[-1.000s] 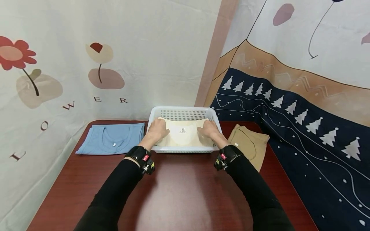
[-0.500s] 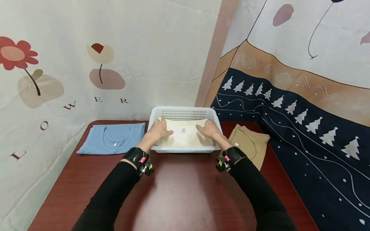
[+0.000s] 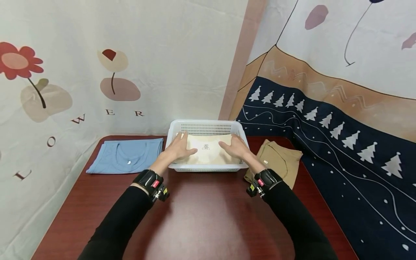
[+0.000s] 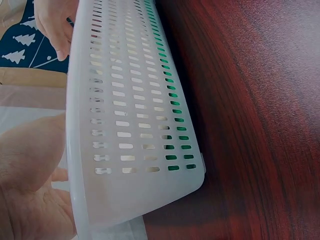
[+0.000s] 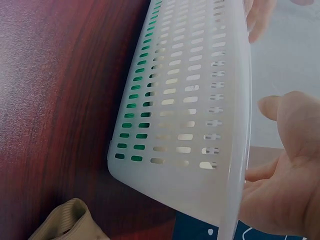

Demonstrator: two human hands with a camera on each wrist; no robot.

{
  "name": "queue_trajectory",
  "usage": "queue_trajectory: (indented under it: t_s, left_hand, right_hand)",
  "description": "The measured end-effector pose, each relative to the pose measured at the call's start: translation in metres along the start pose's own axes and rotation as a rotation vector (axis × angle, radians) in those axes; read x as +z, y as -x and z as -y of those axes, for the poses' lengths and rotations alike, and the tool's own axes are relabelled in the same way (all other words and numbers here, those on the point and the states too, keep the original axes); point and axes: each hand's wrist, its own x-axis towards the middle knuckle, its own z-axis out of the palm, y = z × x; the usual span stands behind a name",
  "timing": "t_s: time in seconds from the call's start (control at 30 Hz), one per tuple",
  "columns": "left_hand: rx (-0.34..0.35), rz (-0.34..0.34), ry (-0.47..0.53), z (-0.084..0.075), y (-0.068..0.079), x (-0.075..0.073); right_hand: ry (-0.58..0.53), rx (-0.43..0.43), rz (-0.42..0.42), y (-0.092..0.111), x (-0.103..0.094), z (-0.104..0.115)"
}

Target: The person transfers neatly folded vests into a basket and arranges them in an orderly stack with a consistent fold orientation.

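A cream folded garment (image 3: 207, 154) with a small dark print lies inside the white plastic basket (image 3: 208, 168) at the back of the table. Over its left side is my left hand (image 3: 177, 148), thumb spread towards the middle and fingers reaching down. My right hand (image 3: 236, 148) lies likewise over the right side, its thumb apart from the fingers. Neither hand pinches the cloth visibly; the basket wall hides some fingertips in both wrist views. Through the slots of the basket wall (image 4: 107, 195), something green shows low down.
To the basket's left lies a folded light blue T-shirt (image 3: 108, 159). A folded tan shirt (image 3: 286, 164) sits to the right, partly behind the right forearm. Printed curtains (image 3: 182, 72) hang close behind and beside the dark red wooden table (image 3: 201, 216).
Both hands have loosened from curled to spread, with thumbs moved inward over the cream garment. The wrists have shifted slightly outward and nearer the front. The garment and basket stay in place.
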Motion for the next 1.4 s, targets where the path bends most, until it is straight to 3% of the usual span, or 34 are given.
queue_trajectory:
  t_s: [0.3, 0.57, 0.9, 1.2, 1.4]
  left_hand:
    - [0.128, -0.036, -0.06, 0.005, 0.009, 0.002]
    - [0.185, -0.079, -0.163, -0.017, 0.04, -0.009]
    - [0.25, -0.182, -0.21, -0.013, 0.055, -0.002]
    - [0.266, -0.2, -0.23, -0.016, 0.075, 0.002]
    - [0.298, -0.186, -0.217, -0.027, 0.088, 0.012]
  right_hand:
    - [-0.028, -0.118, -0.004, 0.037, -0.014, 0.017]
    - [-0.004, -0.215, -0.024, 0.049, -0.016, 0.012]
    - [0.024, -0.37, -0.074, 0.067, -0.018, 0.008]
    - [0.091, -0.396, -0.079, 0.086, -0.025, 0.0]
    - [0.118, -0.423, -0.12, 0.098, -0.031, -0.013]
